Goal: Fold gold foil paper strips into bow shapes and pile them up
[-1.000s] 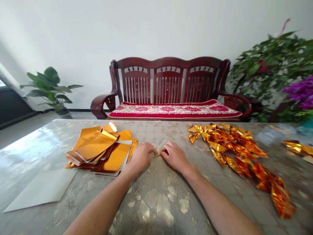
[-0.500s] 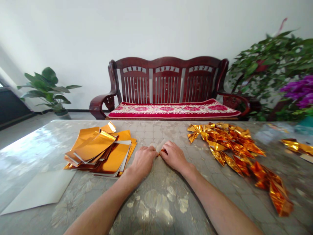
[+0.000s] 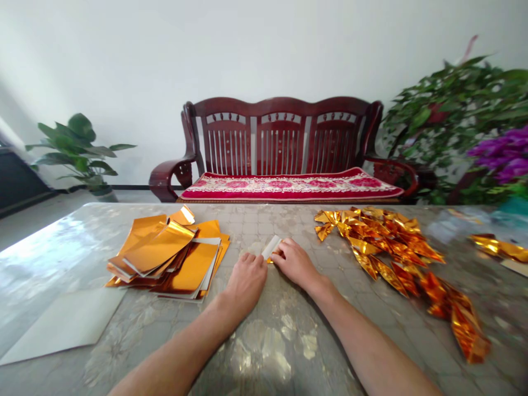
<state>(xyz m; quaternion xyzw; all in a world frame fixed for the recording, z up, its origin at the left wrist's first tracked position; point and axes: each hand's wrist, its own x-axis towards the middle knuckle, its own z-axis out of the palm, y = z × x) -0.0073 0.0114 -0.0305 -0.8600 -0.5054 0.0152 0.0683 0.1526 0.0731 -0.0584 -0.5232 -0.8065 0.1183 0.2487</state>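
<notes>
On the counter (image 3: 268, 352), the right hand (image 3: 291, 261) appears pinched on a part-folded foil strip (image 3: 271, 247), the left hand (image 3: 248, 275) adjoins its lower end, grip undeterminable, while folded pieces (image 3: 381, 239) at the hands' three o'clock appear finished and flat sheets (image 3: 200, 267) at nine o'clock appear outstanding.

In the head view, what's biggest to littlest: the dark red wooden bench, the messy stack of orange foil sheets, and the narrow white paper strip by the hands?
1. Dark red wooden bench, even though farthest away
2. Orange foil stack
3. White paper strip
</notes>
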